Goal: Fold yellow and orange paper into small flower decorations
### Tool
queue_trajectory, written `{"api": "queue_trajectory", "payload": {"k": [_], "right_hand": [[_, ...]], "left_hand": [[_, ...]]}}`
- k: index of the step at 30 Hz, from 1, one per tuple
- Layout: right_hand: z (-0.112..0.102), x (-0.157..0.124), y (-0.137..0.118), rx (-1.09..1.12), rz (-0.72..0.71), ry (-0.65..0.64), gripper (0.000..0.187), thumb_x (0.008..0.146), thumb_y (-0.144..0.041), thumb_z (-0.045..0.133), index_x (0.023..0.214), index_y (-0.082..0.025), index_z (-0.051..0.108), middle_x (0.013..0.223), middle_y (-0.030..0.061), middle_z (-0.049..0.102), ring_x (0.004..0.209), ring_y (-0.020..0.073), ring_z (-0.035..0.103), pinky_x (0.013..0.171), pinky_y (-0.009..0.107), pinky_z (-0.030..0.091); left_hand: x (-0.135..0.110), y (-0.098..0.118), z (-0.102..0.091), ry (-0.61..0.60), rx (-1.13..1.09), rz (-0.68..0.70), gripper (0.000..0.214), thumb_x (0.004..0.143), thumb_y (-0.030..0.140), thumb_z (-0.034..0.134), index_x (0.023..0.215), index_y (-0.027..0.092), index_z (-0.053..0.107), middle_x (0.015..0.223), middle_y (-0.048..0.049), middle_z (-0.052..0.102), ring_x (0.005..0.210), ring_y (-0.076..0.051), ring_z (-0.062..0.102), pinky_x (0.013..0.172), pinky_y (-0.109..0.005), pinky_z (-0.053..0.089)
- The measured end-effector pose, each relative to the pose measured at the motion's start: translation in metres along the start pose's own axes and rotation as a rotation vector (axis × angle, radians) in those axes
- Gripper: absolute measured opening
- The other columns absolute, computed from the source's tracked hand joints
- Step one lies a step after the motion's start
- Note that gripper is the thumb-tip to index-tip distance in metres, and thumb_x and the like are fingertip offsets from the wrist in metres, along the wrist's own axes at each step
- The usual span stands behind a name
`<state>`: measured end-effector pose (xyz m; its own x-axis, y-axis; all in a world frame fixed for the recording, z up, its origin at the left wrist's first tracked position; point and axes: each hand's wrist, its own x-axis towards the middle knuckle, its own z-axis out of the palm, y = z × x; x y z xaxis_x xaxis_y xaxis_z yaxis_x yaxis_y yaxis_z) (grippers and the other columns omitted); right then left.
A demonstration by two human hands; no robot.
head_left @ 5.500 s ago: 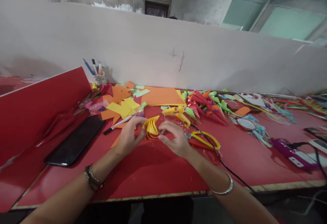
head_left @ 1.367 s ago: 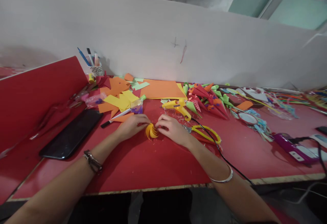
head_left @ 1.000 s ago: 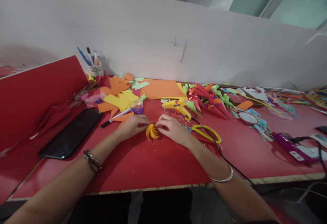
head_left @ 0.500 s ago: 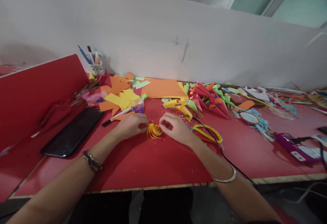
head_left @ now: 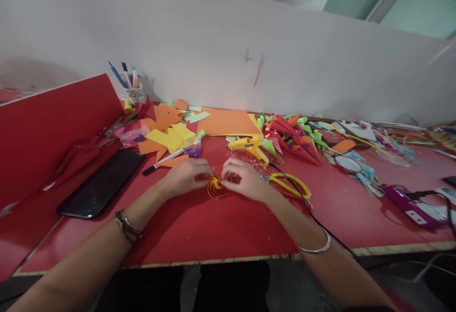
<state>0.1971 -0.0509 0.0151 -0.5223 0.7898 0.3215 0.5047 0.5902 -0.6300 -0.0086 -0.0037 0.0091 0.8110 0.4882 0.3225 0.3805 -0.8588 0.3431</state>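
Note:
A small curled fringe of thin yellow-orange paper strips (head_left: 215, 188) sits between my hands, just above the red tabletop. Its left upper edge is pinched by the fingertips of my left hand (head_left: 187, 177). From the other side, the thumb and fingers of my right hand (head_left: 244, 179) are closed on it. Fingers cover the top of the strips. Beyond my right hand lies a yellow glue gun (head_left: 251, 148), its black cord running toward the table's front edge. Yellow-handled scissors (head_left: 290, 184) rest near my right wrist.
Cut paper pieces (head_left: 171, 138) and a marker (head_left: 151, 169) lie left of centre. A black phone (head_left: 101, 184) is by my left forearm. Red and green paper cones (head_left: 288, 136) are heaped at the back. A purple power strip (head_left: 409, 207) stands right, a pen cup (head_left: 135, 95) back left.
My left hand has shifted slightly right, closer to my right hand. The paper strips have turned, now showing thin edges rather than broad faces.

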Motion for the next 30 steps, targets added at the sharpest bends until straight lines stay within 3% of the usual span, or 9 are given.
{"api": "queue_trajectory", "payload": {"k": [23,30], "right_hand": [[-0.0019,-0.0011,0.0034,-0.114,-0.048,-0.089,0.01,0.081,-0.026,0.052,0.083,-0.02,0.061,0.09,0.0025,0.05,0.079,0.0118,0.051,0.07,0.024,0.041],[-0.0015,-0.0006,0.0029,-0.078,-0.079,-0.054,0.007,0.08,-0.021,0.051,0.077,-0.019,0.057,0.084,0.0017,0.05,0.076,0.0111,0.05,0.069,0.023,0.041]], "left_hand": [[-0.0007,0.0052,-0.0024,-0.026,-0.086,0.001,0.014,0.083,0.019,0.046,0.084,0.018,0.06,0.083,-0.0022,0.058,0.073,-0.011,0.054,0.066,-0.02,0.04],[-0.001,0.0074,-0.0054,-0.001,-0.095,-0.006,0.016,0.083,0.02,0.046,0.084,0.017,0.061,0.085,-0.0029,0.059,0.075,-0.011,0.056,0.067,-0.02,0.042]]}}
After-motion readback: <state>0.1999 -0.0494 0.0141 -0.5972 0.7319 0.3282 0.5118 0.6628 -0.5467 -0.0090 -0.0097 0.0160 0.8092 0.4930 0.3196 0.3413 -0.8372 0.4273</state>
